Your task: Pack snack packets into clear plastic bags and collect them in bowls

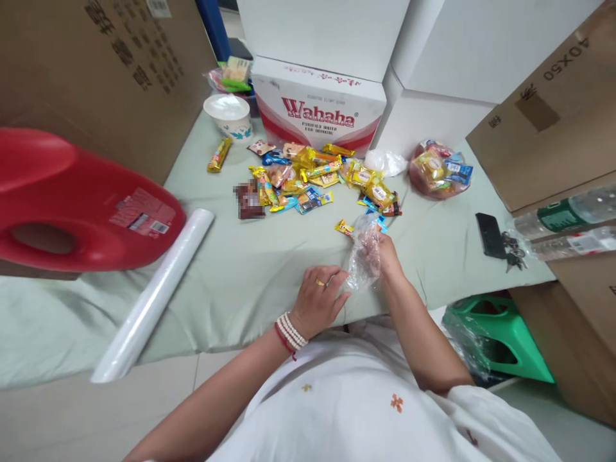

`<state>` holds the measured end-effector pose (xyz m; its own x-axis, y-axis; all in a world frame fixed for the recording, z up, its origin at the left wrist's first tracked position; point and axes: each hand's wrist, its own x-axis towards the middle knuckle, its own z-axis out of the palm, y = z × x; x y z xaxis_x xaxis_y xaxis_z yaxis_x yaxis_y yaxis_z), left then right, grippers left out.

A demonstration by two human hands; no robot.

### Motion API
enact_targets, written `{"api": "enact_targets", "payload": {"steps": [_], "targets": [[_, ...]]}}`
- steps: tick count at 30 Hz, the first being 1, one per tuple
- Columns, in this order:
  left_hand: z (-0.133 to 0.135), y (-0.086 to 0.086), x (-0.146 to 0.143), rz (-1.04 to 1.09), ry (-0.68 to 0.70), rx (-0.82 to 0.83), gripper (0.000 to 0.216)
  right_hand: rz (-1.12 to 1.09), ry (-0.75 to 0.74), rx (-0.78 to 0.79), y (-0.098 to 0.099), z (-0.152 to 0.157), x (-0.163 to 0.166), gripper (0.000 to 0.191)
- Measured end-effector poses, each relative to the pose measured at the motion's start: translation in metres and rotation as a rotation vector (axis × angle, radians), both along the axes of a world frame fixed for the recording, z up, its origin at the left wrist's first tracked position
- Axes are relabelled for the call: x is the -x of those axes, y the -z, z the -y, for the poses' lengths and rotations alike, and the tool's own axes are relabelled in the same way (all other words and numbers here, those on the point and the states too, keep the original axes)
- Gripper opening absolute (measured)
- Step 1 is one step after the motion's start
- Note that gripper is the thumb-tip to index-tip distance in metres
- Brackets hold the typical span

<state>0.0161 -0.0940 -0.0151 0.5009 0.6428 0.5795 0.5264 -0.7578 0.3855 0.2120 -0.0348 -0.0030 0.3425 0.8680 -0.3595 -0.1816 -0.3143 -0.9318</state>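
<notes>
My left hand [320, 300], with a ring and a bead bracelet, pinches the lower edge of a clear plastic bag [362, 260] near the front of the pale green cloth [250, 263]. My right hand [382, 253] is inside or behind the bag's upper part, fingers closed on it. A small yellow snack packet [343, 227] lies just left of the bag. Farther back sits a pile of wrapped snacks [317, 179], mostly yellow and blue.
A roll of clear bags [154, 295] lies at left beside a red plastic jug [72, 199]. A filled snack bag [439, 170], a white Wahaha box [317, 109], a cup [228, 115], a phone with keys [491, 236], water bottles [568, 215] and cardboard boxes surround the cloth.
</notes>
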Motion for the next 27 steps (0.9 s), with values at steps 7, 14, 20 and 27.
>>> {"api": "enact_targets", "payload": {"steps": [7,14,20,27], "targets": [[-0.005,0.003,-0.009,0.09,0.012,0.248,0.019,-0.046,-0.005,0.001,0.007,0.0,-0.005,0.031],[-0.016,-0.004,-0.013,0.362,-0.045,0.672,0.023,-0.218,-0.063,-0.075,-0.015,0.024,-0.016,0.044],[-0.024,-0.013,-0.016,0.472,-0.102,0.842,0.023,0.204,-0.02,-0.194,-0.018,0.085,-0.02,0.027],[-0.019,-0.024,-0.028,0.454,-0.031,0.878,0.028,0.303,-0.189,-0.326,-0.028,0.086,0.004,0.029]]}}
